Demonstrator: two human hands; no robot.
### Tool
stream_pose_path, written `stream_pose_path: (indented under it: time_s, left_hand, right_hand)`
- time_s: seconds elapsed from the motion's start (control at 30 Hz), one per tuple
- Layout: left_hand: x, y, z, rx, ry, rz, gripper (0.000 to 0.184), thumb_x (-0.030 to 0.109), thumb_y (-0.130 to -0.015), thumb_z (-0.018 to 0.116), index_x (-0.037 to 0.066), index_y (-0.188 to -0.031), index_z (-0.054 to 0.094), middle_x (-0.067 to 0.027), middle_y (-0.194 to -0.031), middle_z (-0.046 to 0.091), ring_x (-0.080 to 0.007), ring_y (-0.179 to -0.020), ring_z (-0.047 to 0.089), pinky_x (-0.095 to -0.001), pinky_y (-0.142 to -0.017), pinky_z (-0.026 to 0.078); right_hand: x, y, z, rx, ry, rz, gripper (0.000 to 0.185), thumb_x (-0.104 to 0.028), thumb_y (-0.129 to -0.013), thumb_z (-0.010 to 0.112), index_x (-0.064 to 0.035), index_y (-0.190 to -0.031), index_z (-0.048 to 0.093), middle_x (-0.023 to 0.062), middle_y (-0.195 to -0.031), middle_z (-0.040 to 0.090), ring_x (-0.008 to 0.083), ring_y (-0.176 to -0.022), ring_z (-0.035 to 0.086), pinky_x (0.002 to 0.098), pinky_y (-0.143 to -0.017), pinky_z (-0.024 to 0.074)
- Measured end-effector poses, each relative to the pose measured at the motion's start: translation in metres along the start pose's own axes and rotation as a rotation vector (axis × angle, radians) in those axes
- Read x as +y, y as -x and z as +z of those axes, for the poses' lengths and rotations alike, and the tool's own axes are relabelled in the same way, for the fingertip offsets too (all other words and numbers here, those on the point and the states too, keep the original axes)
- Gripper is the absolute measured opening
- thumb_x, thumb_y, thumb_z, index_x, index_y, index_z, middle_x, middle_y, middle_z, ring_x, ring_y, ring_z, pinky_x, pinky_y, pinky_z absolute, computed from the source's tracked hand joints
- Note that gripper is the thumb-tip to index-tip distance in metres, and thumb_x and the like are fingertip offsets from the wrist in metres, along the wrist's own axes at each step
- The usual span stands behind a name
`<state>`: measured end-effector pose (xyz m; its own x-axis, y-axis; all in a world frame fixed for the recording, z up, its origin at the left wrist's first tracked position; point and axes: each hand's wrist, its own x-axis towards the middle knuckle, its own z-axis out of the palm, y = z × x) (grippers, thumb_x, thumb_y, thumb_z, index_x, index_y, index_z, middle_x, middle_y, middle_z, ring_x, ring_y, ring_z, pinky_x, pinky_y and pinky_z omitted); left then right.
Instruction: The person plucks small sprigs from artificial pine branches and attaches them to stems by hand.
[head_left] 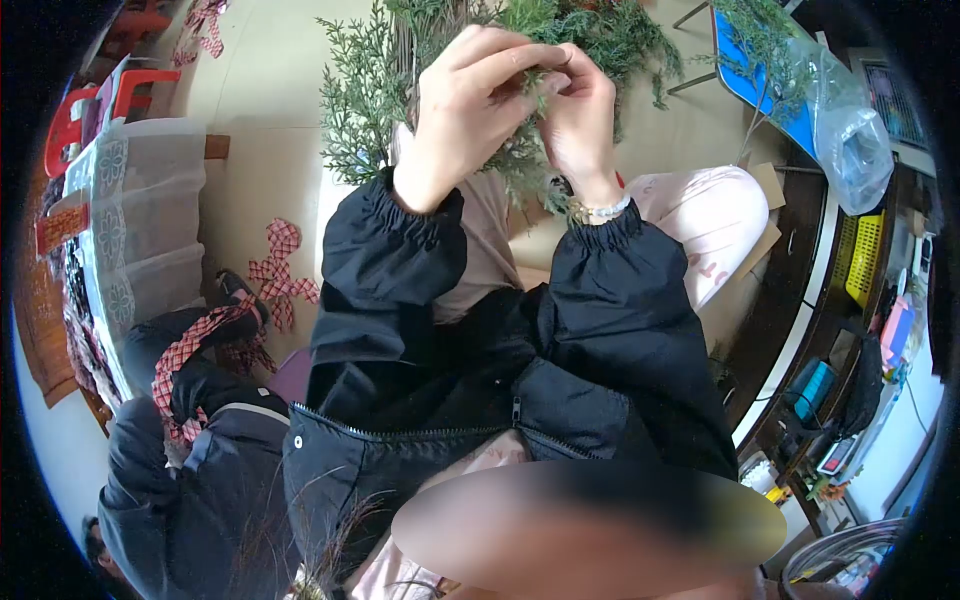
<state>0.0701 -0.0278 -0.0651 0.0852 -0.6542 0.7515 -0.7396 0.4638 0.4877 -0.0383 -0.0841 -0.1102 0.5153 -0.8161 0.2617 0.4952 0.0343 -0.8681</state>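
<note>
My left hand [470, 115] and my right hand [580, 125] meet above my lap, with fingers bent and fingertips together. Between them is a small green sprig [541, 100], pinched by both hands and partly hidden by the fingers. Leafy evergreen branches [360, 100] lie beneath and beyond my hands, with a denser green clump [610, 40] past my right hand. A beaded bracelet [603, 211] circles my right wrist.
To the left, a co-worker in dark clothes [215, 480] sits near a red checked fabric strip [180, 365]. A lace-covered table [155, 190] stands beyond. On the right are a blue tabletop [745, 75], a clear plastic bag [850, 150] and a yellow basket [864, 260].
</note>
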Motion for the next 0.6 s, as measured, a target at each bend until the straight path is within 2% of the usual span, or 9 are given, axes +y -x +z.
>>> stream_pose_path:
  time_s: [0.03, 0.13, 0.17, 0.27, 0.37, 0.47, 0.6]
  left_hand:
    - [0.003, 0.002, 0.001, 0.023, 0.011, -0.054, 0.035, 0.002, -0.066, 0.068, 0.008, -0.099, 0.061, -0.0028, -0.078, 0.061, -0.0118, -0.061, 0.052, -0.0218, -0.053, 0.044]
    - [0.003, 0.017, 0.009, -0.021, 0.258, -0.416, 0.039, 0.002, -0.069, 0.069, 0.004, -0.107, 0.058, -0.0019, -0.087, 0.063, -0.0045, -0.065, 0.049, -0.0178, -0.056, 0.040]
    - [0.003, 0.019, 0.009, -0.026, 0.349, -0.447, 0.046, 0.003, -0.068, 0.070, 0.002, -0.111, 0.055, -0.0018, -0.089, 0.063, -0.0020, -0.065, 0.045, -0.0166, -0.058, 0.039]
    - [-0.004, 0.026, 0.015, -0.015, 0.496, -0.454, 0.051, 0.001, -0.067, 0.071, 0.002, -0.114, 0.052, -0.0042, -0.096, 0.060, -0.0023, -0.066, 0.047, -0.0158, -0.057, 0.039]
    - [-0.007, 0.027, 0.015, -0.023, 0.451, -0.436, 0.056, 0.001, -0.065, 0.072, 0.002, -0.117, 0.049, -0.0050, -0.102, 0.056, -0.0025, -0.067, 0.048, -0.0146, -0.055, 0.039]
    - [-0.005, 0.026, 0.017, 0.034, 0.435, -0.455, 0.053, -0.003, -0.060, 0.072, 0.005, -0.109, 0.055, -0.0038, -0.094, 0.053, -0.0041, -0.059, 0.050, -0.0184, -0.051, 0.043]
    - [-0.003, 0.026, 0.018, -0.016, 0.396, -0.453, 0.053, 0.000, -0.060, 0.073, 0.006, -0.109, 0.055, -0.0033, -0.094, 0.054, -0.0043, -0.057, 0.047, -0.0183, -0.050, 0.041]
  right_hand:
    - [-0.006, 0.002, 0.002, 0.011, 0.020, 0.044, 0.015, 0.009, -0.078, 0.053, 0.0038, -0.092, 0.054, 0.0057, -0.082, 0.060, 0.0106, -0.076, 0.058, 0.0213, -0.066, 0.0493]
    - [-0.009, 0.007, -0.003, 0.026, -0.005, 0.093, 0.021, 0.009, -0.078, 0.054, 0.0032, -0.098, 0.053, 0.0060, -0.088, 0.059, 0.0089, -0.077, 0.057, 0.0195, -0.064, 0.0479]
    - [-0.009, 0.009, -0.005, 0.026, -0.027, 0.097, 0.023, 0.008, -0.078, 0.055, 0.0029, -0.100, 0.052, 0.0064, -0.091, 0.059, 0.0083, -0.077, 0.057, 0.0187, -0.064, 0.0474]
    - [-0.010, 0.009, -0.008, 0.038, 0.009, 0.096, 0.028, 0.005, -0.079, 0.056, 0.0017, -0.106, 0.049, 0.0071, -0.097, 0.058, 0.0066, -0.077, 0.056, 0.0173, -0.062, 0.0460]
    - [-0.010, 0.008, -0.008, 0.061, -0.061, 0.122, 0.024, 0.002, -0.081, 0.055, 0.0020, -0.105, 0.052, 0.0066, -0.094, 0.059, 0.0061, -0.075, 0.056, 0.0171, -0.061, 0.0463]
    - [-0.008, 0.007, -0.011, 0.018, 0.026, 0.105, 0.018, -0.001, -0.083, 0.055, 0.0027, -0.100, 0.055, 0.0060, -0.089, 0.061, 0.0061, -0.071, 0.057, 0.0169, -0.059, 0.0459]
    - [-0.012, 0.009, -0.010, 0.105, 0.022, 0.158, 0.015, -0.008, -0.085, 0.055, 0.0034, -0.094, 0.059, 0.0054, -0.085, 0.062, 0.0056, -0.067, 0.055, 0.0163, -0.055, 0.0439]
